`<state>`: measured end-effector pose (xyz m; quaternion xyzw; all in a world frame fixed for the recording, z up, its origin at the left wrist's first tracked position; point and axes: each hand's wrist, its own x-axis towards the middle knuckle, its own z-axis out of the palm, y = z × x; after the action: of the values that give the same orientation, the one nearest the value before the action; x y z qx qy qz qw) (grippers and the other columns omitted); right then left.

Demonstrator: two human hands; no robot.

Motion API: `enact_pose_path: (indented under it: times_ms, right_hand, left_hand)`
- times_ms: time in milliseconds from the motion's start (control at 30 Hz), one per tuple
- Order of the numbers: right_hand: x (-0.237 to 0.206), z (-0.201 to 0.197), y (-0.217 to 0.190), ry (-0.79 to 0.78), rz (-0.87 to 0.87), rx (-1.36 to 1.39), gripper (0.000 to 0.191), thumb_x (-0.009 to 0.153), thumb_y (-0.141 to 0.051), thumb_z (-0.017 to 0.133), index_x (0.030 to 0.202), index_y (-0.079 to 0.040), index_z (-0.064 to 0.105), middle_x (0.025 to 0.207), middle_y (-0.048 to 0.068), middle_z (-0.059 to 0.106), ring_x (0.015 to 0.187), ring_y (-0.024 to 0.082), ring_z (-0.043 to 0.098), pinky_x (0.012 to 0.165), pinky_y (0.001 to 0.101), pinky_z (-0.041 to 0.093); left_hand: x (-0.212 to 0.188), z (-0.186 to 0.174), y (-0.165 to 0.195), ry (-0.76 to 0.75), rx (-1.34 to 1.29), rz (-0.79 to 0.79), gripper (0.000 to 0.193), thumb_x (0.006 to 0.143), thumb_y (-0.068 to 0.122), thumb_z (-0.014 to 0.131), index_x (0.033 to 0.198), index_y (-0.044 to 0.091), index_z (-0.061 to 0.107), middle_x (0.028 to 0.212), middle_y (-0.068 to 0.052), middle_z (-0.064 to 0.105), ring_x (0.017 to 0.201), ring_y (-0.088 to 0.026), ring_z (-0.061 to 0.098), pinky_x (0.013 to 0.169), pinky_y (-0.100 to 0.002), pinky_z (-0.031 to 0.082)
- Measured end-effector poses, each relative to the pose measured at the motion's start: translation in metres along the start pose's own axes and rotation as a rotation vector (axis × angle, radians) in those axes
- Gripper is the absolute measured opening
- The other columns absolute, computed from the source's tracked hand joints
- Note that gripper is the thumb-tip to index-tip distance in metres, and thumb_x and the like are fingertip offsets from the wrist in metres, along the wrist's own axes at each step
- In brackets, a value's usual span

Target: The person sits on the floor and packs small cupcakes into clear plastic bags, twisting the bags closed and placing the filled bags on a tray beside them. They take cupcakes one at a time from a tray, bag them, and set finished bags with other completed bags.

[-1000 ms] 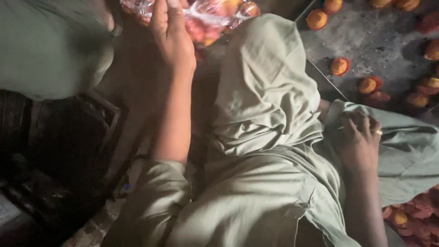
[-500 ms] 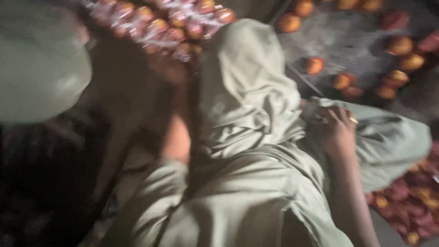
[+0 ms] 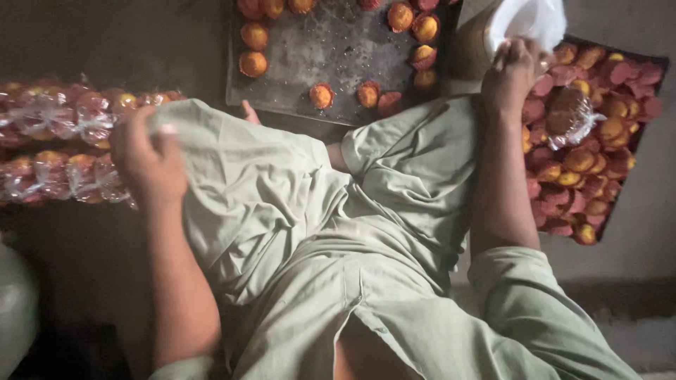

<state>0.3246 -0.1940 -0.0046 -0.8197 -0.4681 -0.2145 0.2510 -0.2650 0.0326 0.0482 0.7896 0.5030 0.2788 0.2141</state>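
Note:
My left hand [image 3: 146, 160] rests on my raised left knee, fingers curled over the pale green cloth and hidden from view. Just left of it lie two rows of cupcakes packed in clear plastic [image 3: 56, 144]. My right hand [image 3: 514, 74] reaches to the upper right and grips the lower edge of a white plastic bag [image 3: 529, 20]. Below that hand stands a dark tray [image 3: 651, 63] heaped with orange and red cupcakes, with one cupcake in a small clear bag [image 3: 572, 116] on top.
A grey metal baking sheet [image 3: 317, 49] with several loose cupcakes lies ahead of my crossed legs. A toe [image 3: 248, 111] shows at its near edge. A pale rounded object [image 3: 14, 309] sits at the lower left. The floor is dark.
My left hand has let go of the packed cupcakes and come back to my knee. My right hand has left my right knee and reached up to the white bag. The view swung right.

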Motion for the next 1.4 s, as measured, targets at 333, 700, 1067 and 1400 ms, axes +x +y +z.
enact_pose_path:
  times_ms: [333,700,1067,1400]
  right_hand:
    - [-0.003,-0.004,0.001,0.368,0.423,0.534,0.023,0.099,0.003,0.077,0.098,0.0,0.054,0.106,0.009,0.049,0.089,0.022,0.055,0.078,0.0322,0.051]
    - [-0.057,-0.052,-0.223,-0.964,-0.32,0.848,0.028,0.076,-0.002,0.07,0.104,-0.007,0.072,0.095,0.016,0.071,0.091,0.034,0.068,0.081,0.0405,0.053]
    - [-0.062,-0.094,-0.175,-0.467,0.595,1.169,0.004,0.111,-0.003,0.066,0.109,0.0,0.068,0.087,-0.001,0.062,0.075,0.005,0.054,0.071,0.0195,0.043]
    - [-0.019,-0.088,-0.191,-0.222,0.559,1.02,0.016,0.104,0.005,0.069,0.114,-0.001,0.059,0.104,0.001,0.062,0.094,0.009,0.059,0.085,0.0223,0.05]
  left_hand:
    - [0.035,-0.005,0.081,-0.142,0.442,0.144,0.021,0.1,0.017,0.074,0.117,0.006,0.07,0.121,-0.015,0.067,0.119,-0.036,0.058,0.1,-0.051,0.044]
    - [0.013,0.105,0.188,-0.675,-0.272,0.573,0.067,0.068,0.017,0.076,0.132,0.013,0.059,0.127,-0.017,0.062,0.127,-0.036,0.054,0.107,-0.066,0.033]
    - [0.041,0.138,0.103,-0.851,-1.259,-0.087,0.01,0.099,0.013,0.073,0.1,0.004,0.068,0.091,0.002,0.07,0.087,-0.006,0.064,0.082,-0.025,0.052]
    - [0.055,0.141,0.112,-0.467,-0.637,-0.192,0.032,0.101,0.025,0.066,0.078,0.004,0.07,0.064,0.005,0.067,0.057,-0.005,0.063,0.056,-0.027,0.048]
